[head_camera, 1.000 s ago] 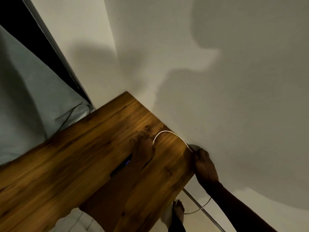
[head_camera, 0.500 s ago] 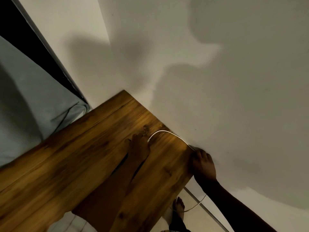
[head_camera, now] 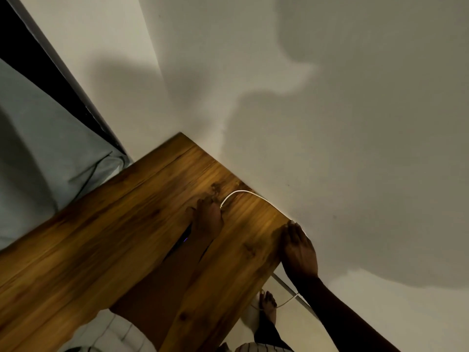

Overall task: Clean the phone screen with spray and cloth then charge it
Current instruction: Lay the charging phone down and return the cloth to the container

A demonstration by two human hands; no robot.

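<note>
Head view was all I had: my left hand (head_camera: 206, 219) lay flat on the wooden bench (head_camera: 101, 250), fingers (head_camera: 200, 203) spread, covering most of the dark phone (head_camera: 183, 241), of which only a sliver with a small purple glow showed beside my wrist. The white cable (head_camera: 241, 192) arched from my left fingertips to the wall edge, then dropped toward the floor. My right hand (head_camera: 299, 250) gripped the bench corner there; whether it pinched the cable I could not tell

Table (head_camera: 106, 240) left half bare, free to pass. Rt side: wall (head_camera: 330, 148) tight against edge; cable (head_camera: 241, 192) arcs across.
</note>
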